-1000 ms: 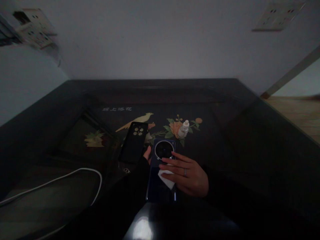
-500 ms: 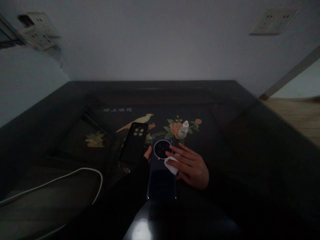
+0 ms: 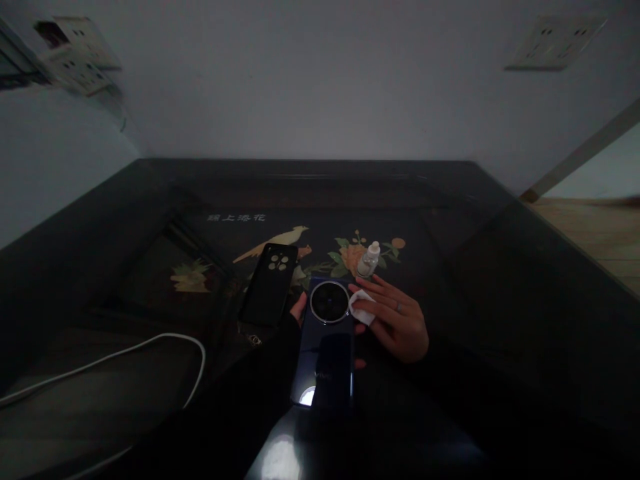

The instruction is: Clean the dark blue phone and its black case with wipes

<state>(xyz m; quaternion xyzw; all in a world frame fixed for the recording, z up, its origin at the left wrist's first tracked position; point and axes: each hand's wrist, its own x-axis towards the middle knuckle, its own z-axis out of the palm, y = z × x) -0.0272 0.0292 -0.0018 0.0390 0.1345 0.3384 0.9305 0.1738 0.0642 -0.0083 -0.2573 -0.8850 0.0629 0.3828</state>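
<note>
The dark blue phone (image 3: 325,347) sits low in the middle of the view, with a big round camera ring and faint letters like "vivo" on its shiny back. The left hand (image 3: 299,310) wraps around it, and the right hand (image 3: 395,323), wearing a ring (image 3: 399,307), pinches a white wipe (image 3: 361,307) at its edge. A black phone case (image 3: 267,283) lies at 10 o'clock, a small clear bottle (image 3: 369,261) stands at 1 o'clock, and a white cable (image 3: 135,342) curls at 8 o'clock on the dark glossy table (image 3: 440,200).
</note>
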